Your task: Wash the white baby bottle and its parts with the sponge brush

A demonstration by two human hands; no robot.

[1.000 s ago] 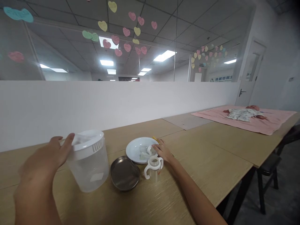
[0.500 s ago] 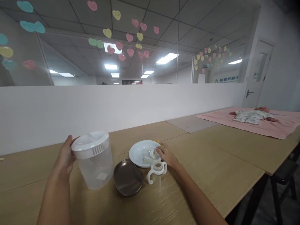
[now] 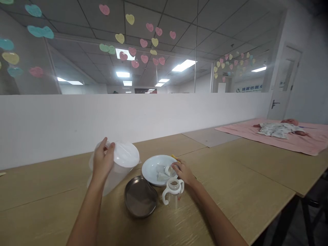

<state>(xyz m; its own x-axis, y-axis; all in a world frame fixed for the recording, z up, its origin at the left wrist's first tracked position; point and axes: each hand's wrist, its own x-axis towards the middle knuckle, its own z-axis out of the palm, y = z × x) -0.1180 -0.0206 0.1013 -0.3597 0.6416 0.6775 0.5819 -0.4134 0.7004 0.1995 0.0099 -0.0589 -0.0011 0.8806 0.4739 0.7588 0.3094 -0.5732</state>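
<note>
Compared with the earlier frame, the cloudy plastic tub (image 3: 112, 179) has gone from upright to tilted, its white lid (image 3: 126, 154) leaning toward the white bowl (image 3: 147, 167), and the left hand (image 3: 104, 160) has come around over its top. The left thumb and fingers are closed on the tub's upper edge. The right hand (image 3: 185, 172) has curled fingers at the right side of the bowl, beside a white ring (image 3: 169, 170) and small see-through pieces (image 3: 162, 176) lying inside. Blur and small size leave it unclear whether the lid is fully seated and whether the right fingers grip the ring or only touch it. In front of the bowl, near the right wrist, a clear two-handled bottle (image 3: 174, 188) stands upright with its mouth uncovered; the pieces remain apart from it, in the bowl. A dark metal tray (image 3: 140, 198) sits left of the bottle, partly between it and the tub. Something yellow (image 3: 174, 157) shows behind the right fingers. Farther right on the wooden table (image 3: 230, 171), well apart, a baby-like figure (image 3: 274, 130) in patterned clothing lies on a pink cloth (image 3: 302, 145)
</note>
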